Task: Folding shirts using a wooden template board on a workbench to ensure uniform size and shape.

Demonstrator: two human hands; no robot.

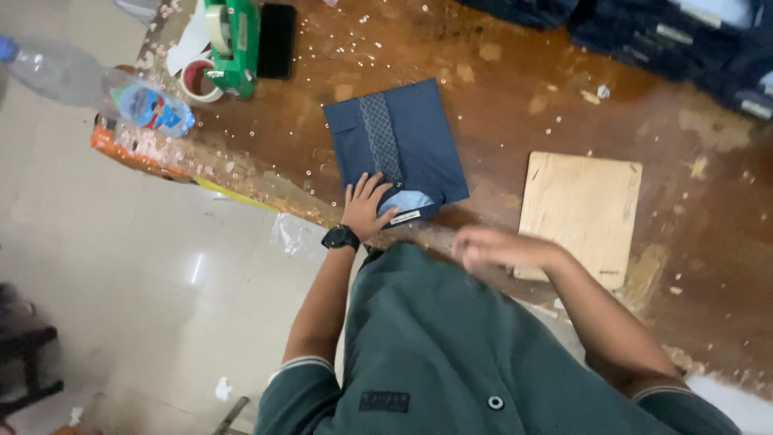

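A folded dark blue shirt (407,145) with a patterned strip down its front lies on a worn brown wooden table (515,89). My left hand (365,208), with a black watch on its wrist, rests flat with spread fingers on the shirt's near edge by the collar. My right hand (483,246) is blurred, hovering near the table's front edge between the shirt and a pale wooden board (581,213). It appears loosely curled and I see nothing in it.
A green tape dispenser (233,44), a tape roll (200,80) and a black phone (276,40) sit at the table's far left. A plastic bottle (97,89) lies at the left edge. Stacked dark garments (676,36) fill the top right. Tiled floor lies left.
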